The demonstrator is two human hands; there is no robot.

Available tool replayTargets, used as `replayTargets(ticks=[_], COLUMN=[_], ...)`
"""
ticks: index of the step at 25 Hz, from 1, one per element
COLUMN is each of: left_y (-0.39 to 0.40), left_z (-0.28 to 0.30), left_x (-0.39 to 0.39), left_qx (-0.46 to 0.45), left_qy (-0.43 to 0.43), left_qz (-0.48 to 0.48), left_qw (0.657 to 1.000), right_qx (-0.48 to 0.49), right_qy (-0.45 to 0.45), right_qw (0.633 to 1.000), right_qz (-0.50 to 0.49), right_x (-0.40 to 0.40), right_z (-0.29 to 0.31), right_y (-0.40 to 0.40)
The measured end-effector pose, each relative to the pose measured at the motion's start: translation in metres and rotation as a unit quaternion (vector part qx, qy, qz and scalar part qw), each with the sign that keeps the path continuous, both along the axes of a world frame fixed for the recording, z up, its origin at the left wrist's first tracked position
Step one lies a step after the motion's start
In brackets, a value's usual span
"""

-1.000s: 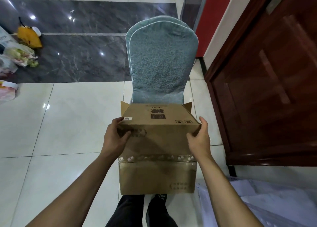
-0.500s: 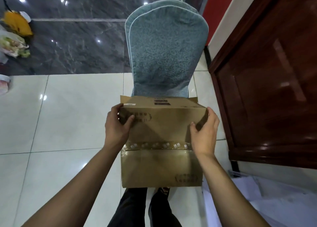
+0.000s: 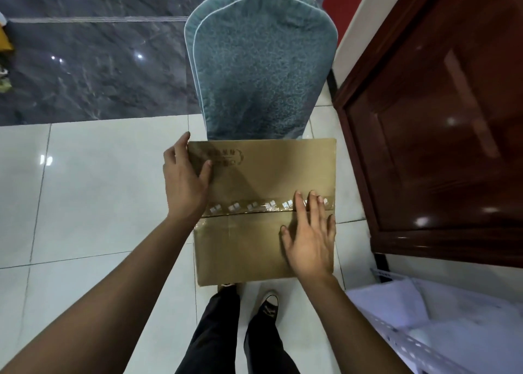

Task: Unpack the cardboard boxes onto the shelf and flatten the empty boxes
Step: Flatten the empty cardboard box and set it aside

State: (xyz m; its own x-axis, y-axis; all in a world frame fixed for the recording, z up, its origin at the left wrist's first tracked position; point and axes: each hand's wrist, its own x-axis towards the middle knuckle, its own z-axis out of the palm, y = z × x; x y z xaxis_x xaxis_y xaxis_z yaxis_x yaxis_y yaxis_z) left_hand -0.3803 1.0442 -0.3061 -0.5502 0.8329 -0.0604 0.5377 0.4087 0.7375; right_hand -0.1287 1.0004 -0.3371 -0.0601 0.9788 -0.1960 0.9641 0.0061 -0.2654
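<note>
The floor is glossy white tile that gives way farther off to dark veined marble, and a teal padded chair stands on it with a dark red-brown wooden door to the right and a white metal shelf at the lower right corner. The brown cardboard box, taped along its middle seam, lies flat-faced in front of the chair back, above the person's dark trousers and sneakers. Of the two hands, the left hand grips the box's left edge with thumb over its face, and the right hand presses flat on it with fingers straight, reaching the tape.
</note>
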Motion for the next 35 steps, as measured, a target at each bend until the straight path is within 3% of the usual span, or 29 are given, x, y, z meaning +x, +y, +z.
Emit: replayTargets(ticks=[3, 7, 12, 23, 35], left_y=[-0.022, -0.067, -0.075, -0.068, -0.120], left_z=[0.001, -0.033, -0.059, -0.057, -0.052], left_x=[0.023, 0.047, 0.037, 0.048, 0.115], left_qx=[0.028, -0.039, -0.127, -0.118, -0.112], left_qy=[0.145, 0.224, 0.227, 0.214, 0.175], left_qz=[-0.094, -0.269, -0.289, -0.291, -0.383], left_qw=[0.985, 0.936, 0.921, 0.925, 0.900], right_qx=[-0.013, 0.001, 0.012, -0.021, -0.066], right_qy=[-0.001, 0.021, 0.019, 0.048, 0.058], right_qw=[1.000, 0.999, 0.999, 0.996, 0.988], right_qz=[-0.002, -0.028, -0.036, -0.073, -0.124], right_x=[-0.007, -0.024, -0.029, -0.026, 0.026], right_z=[0.001, -0.006, -0.024, -0.023, -0.024], right_y=[0.025, 0.056, 0.051, 0.036, -0.050])
